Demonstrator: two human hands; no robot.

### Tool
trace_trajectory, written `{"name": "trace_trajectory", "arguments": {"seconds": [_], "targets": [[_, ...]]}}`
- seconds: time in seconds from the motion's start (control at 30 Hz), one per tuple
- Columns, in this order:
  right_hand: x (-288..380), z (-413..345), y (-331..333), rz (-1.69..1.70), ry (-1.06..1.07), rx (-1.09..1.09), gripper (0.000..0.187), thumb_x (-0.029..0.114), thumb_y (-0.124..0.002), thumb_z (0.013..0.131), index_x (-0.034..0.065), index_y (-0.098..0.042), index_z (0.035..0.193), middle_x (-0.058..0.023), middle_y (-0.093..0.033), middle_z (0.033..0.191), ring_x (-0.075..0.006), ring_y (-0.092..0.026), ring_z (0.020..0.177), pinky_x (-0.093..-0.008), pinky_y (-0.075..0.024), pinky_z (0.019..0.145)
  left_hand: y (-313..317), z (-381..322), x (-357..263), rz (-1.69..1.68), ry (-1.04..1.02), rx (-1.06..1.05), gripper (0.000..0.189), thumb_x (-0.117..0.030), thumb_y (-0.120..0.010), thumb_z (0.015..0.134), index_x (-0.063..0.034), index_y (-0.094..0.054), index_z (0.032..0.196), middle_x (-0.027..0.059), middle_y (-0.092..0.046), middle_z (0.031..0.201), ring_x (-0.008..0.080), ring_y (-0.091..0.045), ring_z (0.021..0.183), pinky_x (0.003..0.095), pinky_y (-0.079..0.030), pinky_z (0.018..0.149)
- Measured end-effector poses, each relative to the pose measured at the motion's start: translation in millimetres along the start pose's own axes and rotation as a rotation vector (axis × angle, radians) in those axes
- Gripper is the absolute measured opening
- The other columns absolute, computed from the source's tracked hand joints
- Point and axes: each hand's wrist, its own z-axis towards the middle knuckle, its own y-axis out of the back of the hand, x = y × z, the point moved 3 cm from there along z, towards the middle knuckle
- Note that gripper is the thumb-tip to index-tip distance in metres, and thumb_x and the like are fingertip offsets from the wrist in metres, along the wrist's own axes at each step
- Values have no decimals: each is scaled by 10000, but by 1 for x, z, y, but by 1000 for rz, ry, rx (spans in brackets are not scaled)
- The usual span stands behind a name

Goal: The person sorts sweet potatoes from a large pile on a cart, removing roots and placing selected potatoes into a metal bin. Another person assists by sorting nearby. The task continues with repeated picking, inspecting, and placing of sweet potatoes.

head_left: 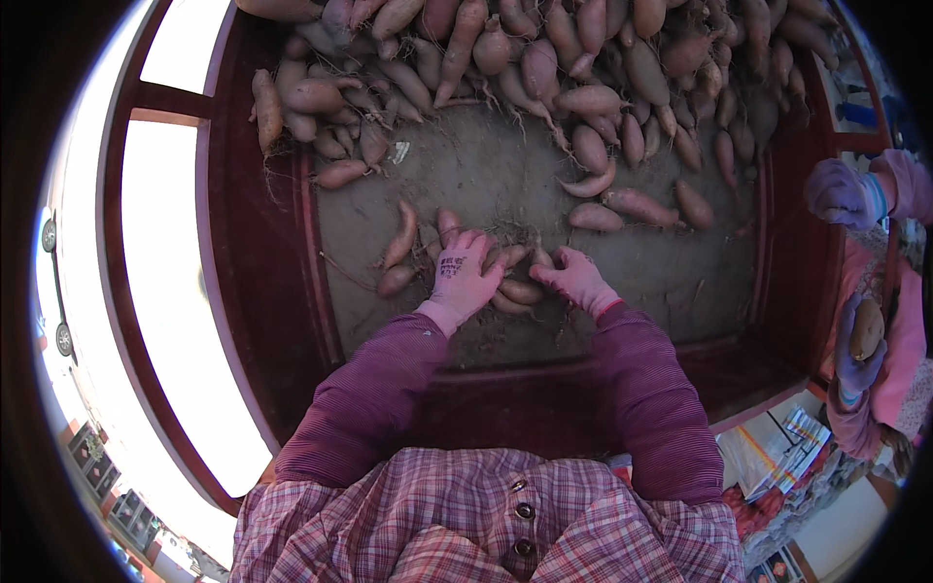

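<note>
My left hand [463,275], in a pale pink knit glove with dark printing on its back, lies over a small group of sweet potatoes. Its fingers partly cover them, so its hold cannot be made out. To its left are a curved sweet potato [400,235] and a short one [396,280]. My right hand [576,280], gloved alike, has its thumb beside a small upright sweet potato [541,255]; its other fingers are curled and partly hidden. Between the hands lie several more, among them a smooth sweet potato [522,291]. All rest on the soil-covered truck bed [656,284].
A large heap of sweet potatoes [539,69] fills the far end. Dark red metal walls [266,240] enclose the bed. Beyond the right wall, another person's gloved hand [845,193] hangs near the rim, and their other hand holds a sweet potato [867,329]. Plastic bags [776,452] lie below.
</note>
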Motion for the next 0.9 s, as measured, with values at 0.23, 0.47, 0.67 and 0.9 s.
{"name": "trace_trajectory", "arguments": {"seconds": [0.23, 0.47, 0.67, 0.9], "targets": [[4, -58, 33, 480, 148, 255, 394, 255, -785, 793, 24, -561, 1020, -18, -593, 882, -80, -561, 793, -238, -468, 717, 58, -29, 58, -156, 339, -149, 269, -167, -639, 849, -34, -612, 1081, 169, -589, 1101, 336, -561, 1041, 389, -448, 908], [24, -42, -69, -730, 280, -218, 597, 383, -754, 743, 105, -480, 1195, -117, -542, 1097, -302, -606, 970, -432, -518, 755, 85, -61, 94, -383, 653, -372, 235, -128, -624, 860, -5, -619, 1060, 158, -592, 1040, 310, -583, 972, 366, -467, 866], [38, -16, -71, -1069, 208, -70, 655, 457, -724, 745, 84, -466, 1217, -120, -517, 1170, -289, -600, 1028, -469, -510, 792, 80, -64, 54, -103, 343, -70, 266, -173, -629, 853, -21, -611, 1070, 164, -588, 1057, 343, -578, 1001, 394, -470, 861], [27, -39, -34, -892, -26, 256, 699, 483, -740, 689, 39, -537, 1190, -179, -645, 1092, -294, -614, 1081, -393, -494, 873, 26, -17, 50, 150, 545, 179, 687, -443, -606, 846, -67, -385, 1377, 236, -495, 1210, 389, -555, 1082, 444, -469, 894]]}}
